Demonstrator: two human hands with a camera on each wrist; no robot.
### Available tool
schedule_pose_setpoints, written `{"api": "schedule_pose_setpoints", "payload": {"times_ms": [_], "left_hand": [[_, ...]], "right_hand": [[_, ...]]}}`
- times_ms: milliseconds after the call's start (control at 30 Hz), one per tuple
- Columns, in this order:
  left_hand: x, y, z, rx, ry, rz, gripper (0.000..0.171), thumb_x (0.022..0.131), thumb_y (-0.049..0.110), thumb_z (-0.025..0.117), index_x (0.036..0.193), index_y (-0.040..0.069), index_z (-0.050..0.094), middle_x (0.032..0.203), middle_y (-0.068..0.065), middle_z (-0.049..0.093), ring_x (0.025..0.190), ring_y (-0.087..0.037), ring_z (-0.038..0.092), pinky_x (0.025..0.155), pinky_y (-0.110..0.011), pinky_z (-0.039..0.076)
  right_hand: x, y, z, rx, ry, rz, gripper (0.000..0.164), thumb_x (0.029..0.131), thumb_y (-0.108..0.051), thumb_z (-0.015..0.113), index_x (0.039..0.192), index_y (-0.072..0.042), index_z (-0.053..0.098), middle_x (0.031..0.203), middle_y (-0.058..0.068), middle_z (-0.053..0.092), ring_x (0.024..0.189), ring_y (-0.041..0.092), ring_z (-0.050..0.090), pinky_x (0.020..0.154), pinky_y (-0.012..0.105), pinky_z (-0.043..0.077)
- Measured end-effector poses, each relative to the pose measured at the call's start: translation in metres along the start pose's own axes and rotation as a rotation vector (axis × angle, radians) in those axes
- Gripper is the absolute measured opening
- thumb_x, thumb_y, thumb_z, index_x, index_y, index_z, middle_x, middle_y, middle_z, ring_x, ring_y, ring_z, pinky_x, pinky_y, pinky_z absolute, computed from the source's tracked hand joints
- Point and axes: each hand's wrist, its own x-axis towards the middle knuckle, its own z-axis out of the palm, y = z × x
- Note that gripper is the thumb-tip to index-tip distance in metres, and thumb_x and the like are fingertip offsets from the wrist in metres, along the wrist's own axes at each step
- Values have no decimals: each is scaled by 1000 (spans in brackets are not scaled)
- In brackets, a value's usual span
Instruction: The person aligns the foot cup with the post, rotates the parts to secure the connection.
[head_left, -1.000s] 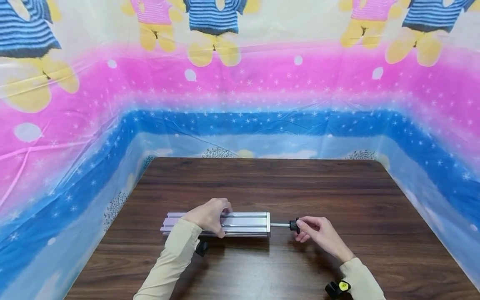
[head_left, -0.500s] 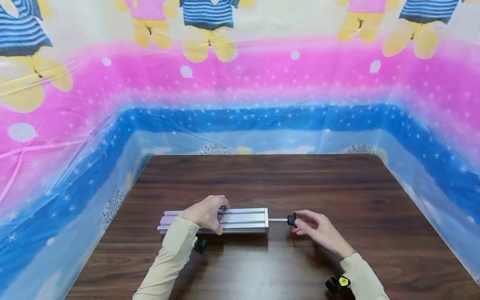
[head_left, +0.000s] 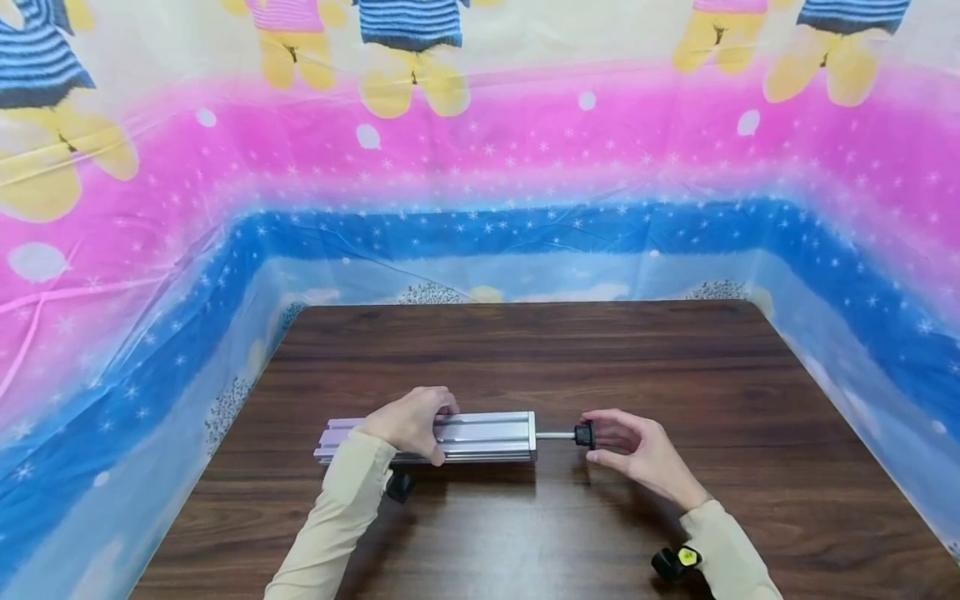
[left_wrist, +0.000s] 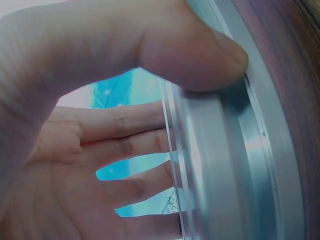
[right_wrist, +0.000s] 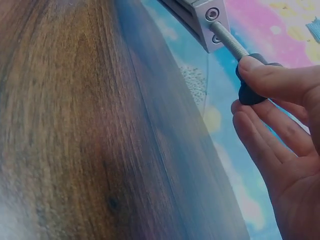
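Observation:
A silver aluminium profile lies lengthwise on the table, and its grooved side shows close up in the left wrist view. My left hand grips it around the middle, the thumb on the near side and the fingers across on the far side. Out of the right end plate, which bears bolt heads, sticks a threaded rod. At the rod's end sits a black lobed knob. My right hand holds this knob between thumb and fingertips; the palm stays off it.
The dark wooden table runs out beyond both arms. A printed cloth hangs around its back and sides. A black wrist camera is strapped at the right sleeve, another under the left wrist.
My right fingers shift around the knob, and the thumb and forefinger stand wider apart than before. The left hand keeps its grip on the profile. The head view has tilted slightly.

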Motion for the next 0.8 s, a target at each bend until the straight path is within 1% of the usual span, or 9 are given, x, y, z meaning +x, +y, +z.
{"api": "schedule_pose_setpoints", "payload": {"times_ms": [67, 167, 400, 500, 633, 700, 800], "left_hand": [[0, -1, 0, 3, 1, -2, 54, 61, 10, 92, 108, 4, 67, 102, -3, 64, 89, -16, 55, 83, -35, 51], [-1, -1, -1, 4, 5, 5, 54, 60, 10, 92, 107, 3, 67, 100, -3, 64, 87, -16, 55, 81, -34, 51], [-1, -2, -3, 1, 11, 6, 53, 61, 9, 92, 107, 3, 67, 99, -3, 64, 87, -16, 55, 81, -34, 52], [-1, -2, -3, -1, 7, -3, 53, 61, 9, 92, 107, 3, 67, 100, -3, 64, 87, -16, 55, 82, -34, 51], [-1, -2, -2, -1, 5, 0, 53, 61, 9, 92, 107, 3, 66, 100, -4, 64, 87, -16, 55, 81, -34, 51], [-2, -3, -2, -1, 6, -2, 53, 61, 9, 92, 107, 3, 66, 101, -4, 64, 87, -16, 55, 81, -34, 51], [-2, -3, -2, -3, 7, -4, 53, 61, 9, 92, 107, 3, 66, 101, -4, 64, 87, -16, 55, 81, -35, 51]], "right_hand": [[1, 0, 0, 0, -7, 19, 49, 87, -16, 80, 134, -11, 64, 124, 9, 71, 106, 13, 71, 89, 32, 58], [2, -1, 0, 4, -16, 49, 49, 88, -18, 79, 134, -13, 64, 123, 11, 71, 104, 10, 72, 87, 28, 58], [4, -2, 0, 13, -19, 82, 50, 89, -17, 78, 135, -2, 63, 120, 15, 72, 100, 9, 73, 82, 27, 59], [4, -2, 0, 8, -25, 108, 48, 90, -19, 77, 133, -2, 64, 116, 15, 73, 96, 9, 73, 80, 27, 60], [4, -1, 0, -21, -30, 127, 43, 92, -21, 74, 130, -3, 66, 111, 15, 75, 93, 10, 73, 78, 26, 59], [5, 0, 0, -17, -40, 129, 40, 94, -21, 72, 128, 0, 66, 107, 16, 76, 91, 14, 75, 78, 27, 59], [7, 0, 0, 19, -56, 132, 35, 97, -19, 69, 123, 4, 67, 100, 18, 76, 87, 24, 76, 77, 31, 60]]}}
